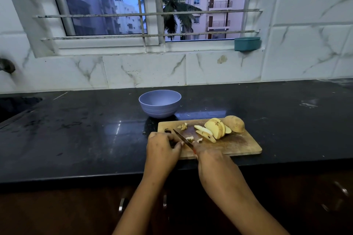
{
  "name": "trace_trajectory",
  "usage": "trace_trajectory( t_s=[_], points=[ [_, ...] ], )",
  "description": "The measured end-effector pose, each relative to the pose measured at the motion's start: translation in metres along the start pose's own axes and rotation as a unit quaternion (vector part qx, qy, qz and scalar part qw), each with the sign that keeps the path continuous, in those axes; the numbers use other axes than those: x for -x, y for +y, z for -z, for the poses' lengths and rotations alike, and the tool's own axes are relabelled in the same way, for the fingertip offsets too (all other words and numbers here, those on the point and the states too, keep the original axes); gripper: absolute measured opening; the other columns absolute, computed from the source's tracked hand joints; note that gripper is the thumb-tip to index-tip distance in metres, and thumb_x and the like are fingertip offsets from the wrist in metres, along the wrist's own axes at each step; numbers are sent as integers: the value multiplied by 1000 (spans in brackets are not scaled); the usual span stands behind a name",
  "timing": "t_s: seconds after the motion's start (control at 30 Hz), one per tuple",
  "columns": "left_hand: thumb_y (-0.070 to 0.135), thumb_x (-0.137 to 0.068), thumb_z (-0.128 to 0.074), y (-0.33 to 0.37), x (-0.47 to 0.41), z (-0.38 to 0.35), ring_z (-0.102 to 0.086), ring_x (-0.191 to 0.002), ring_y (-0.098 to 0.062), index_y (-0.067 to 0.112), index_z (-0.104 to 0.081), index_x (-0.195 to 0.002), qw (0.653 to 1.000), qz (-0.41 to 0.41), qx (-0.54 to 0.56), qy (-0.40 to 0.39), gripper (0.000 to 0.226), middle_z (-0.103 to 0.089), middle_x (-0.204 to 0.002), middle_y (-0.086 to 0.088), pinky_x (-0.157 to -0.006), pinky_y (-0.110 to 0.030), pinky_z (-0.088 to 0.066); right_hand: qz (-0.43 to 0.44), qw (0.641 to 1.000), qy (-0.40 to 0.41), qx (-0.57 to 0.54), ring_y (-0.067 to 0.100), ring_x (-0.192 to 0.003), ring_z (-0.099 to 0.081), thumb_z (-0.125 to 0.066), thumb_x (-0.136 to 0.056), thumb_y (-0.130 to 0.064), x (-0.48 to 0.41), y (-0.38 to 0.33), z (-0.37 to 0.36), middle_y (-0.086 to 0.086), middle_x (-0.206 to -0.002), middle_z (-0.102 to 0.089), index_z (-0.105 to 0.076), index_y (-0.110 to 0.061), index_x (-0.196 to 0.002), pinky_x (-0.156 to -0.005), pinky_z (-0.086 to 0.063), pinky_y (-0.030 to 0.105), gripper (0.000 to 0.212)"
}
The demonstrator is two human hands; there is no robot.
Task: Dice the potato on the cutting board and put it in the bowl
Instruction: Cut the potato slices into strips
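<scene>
Mid-dicing here. The right hand (207,155) has its grip closed round the knife (183,139) handle, blade angled across the near left part of the cutting board (238,146). The left hand (162,147) is curled over a small piece by the blade, though I can't really see what it's pinning. A few dice (183,126) lie further back, while the slices (214,129) and uncut potato end (234,123) sit to the right. The bowl (160,103) just behind the board looks empty. Next up, I'd guess: keep chopping, fingertips tucked.
</scene>
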State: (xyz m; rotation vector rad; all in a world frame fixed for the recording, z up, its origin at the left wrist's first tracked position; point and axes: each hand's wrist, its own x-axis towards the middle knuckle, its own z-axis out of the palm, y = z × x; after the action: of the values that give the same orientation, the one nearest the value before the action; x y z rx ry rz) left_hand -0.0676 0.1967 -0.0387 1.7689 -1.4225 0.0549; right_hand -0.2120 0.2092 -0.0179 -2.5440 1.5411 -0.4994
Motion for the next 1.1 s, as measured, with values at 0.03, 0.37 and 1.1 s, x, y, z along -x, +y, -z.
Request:
trace_trajectory(
  t_s=[0.03,0.37,1.1],
  points=[
    [25,-82,-70,0,0,0,-41,-95,-7,21,-75,-85,1000,0,1,-2,7,-66,-82,9,-69,-12,-25,-4,1000,-9,4,20,-104,-59,-42,-98,-10,0,-2,0,2,-116,-58,-19,-32,-150,-72,-44,30,61],
    [26,-79,-74,0,3,1,-46,-95,-7,23,-74,-79,1000,4,19,4,3,-57,-73,18,-65,-13,-27,39,999,18,-25,22,-92,-61,-39,-100,-18,-21,7,-2,5,-105,-63,-40,-33,-141,-67,-46,31,43],
    [40,-71,-78,26,-23,-26,-43,-60,-3,26,-49,-68,992,-39,20,-115,33,-46,-60,11,-59,-25,-31,29,916,234,-323,4,-79,-62,-48,-99,-24,-56,98,-15,-1,-104,-65,-60,-25,-130,-71,-46,14,33]
  ],
)
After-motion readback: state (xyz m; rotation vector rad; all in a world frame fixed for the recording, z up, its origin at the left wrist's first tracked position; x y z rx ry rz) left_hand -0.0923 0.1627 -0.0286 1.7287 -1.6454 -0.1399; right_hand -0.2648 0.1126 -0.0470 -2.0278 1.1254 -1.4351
